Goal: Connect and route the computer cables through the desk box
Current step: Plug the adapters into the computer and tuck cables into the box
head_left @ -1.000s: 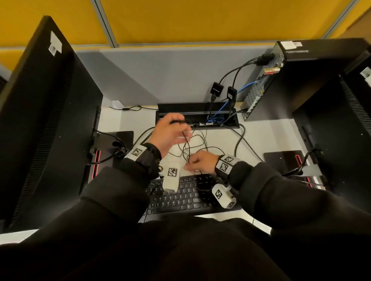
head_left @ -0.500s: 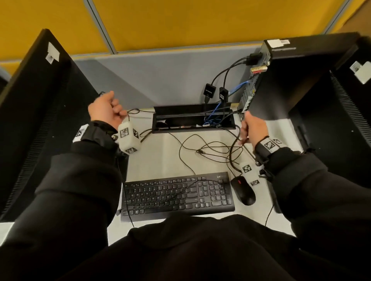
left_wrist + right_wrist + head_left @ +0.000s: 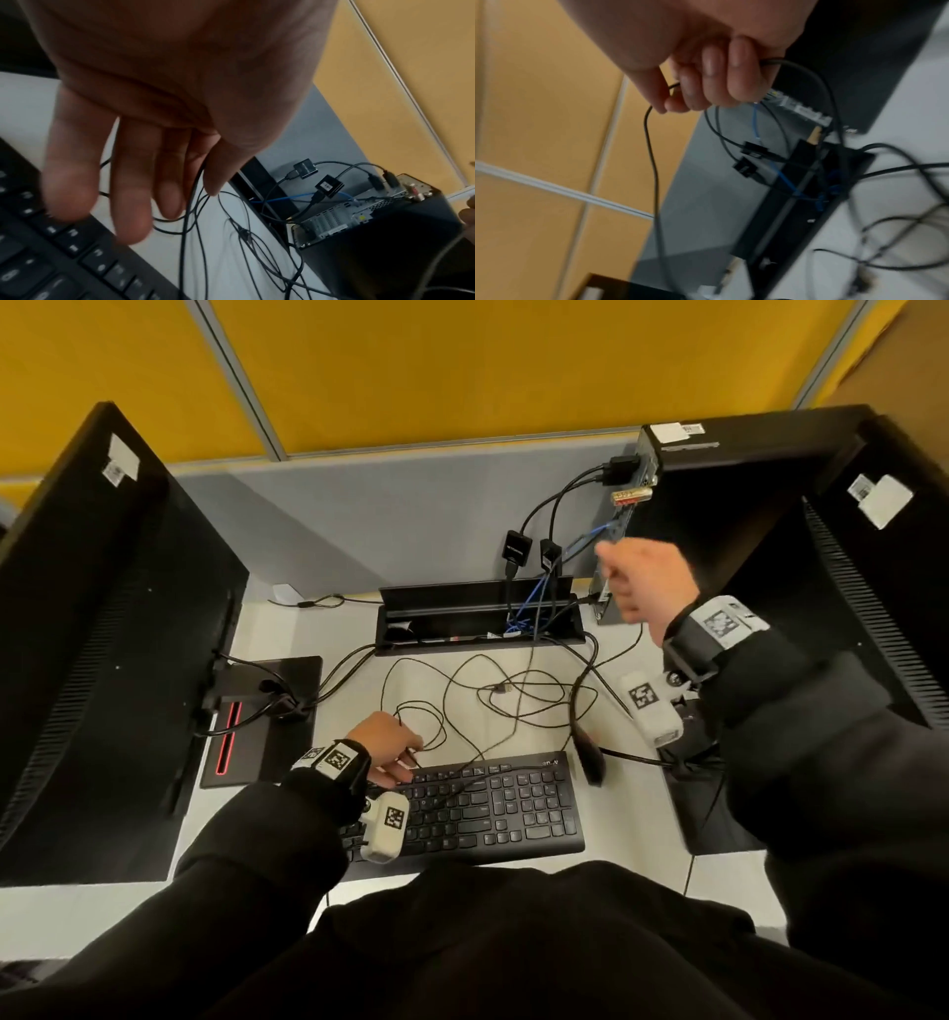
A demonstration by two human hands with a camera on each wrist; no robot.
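The black desk box (image 3: 462,648) stands open at the back of the desk, with blue and black leads running into its right end. Thin black cables (image 3: 488,690) lie looped between it and the keyboard (image 3: 493,806). My right hand (image 3: 637,588) is raised beside the PC tower's (image 3: 729,505) rear panel. In the right wrist view its fingers (image 3: 706,87) curl round a black cable (image 3: 652,142) that hangs down from them. My left hand (image 3: 390,749) rests at the keyboard's far left edge, its fingers (image 3: 144,192) straight, with a cable passing between two of them.
Large black monitors stand at the left (image 3: 102,618) and right (image 3: 898,608). Two small black adapters (image 3: 516,552) hang from the tower's leads over the box. A blurred black mouse (image 3: 590,757) sits to the right of the keyboard. A grey partition closes the back.
My left hand came down from the upper left to the keyboard's far edge. My right hand rose from the desk to the tower's rear with a cable. The mouse now shows blurred.
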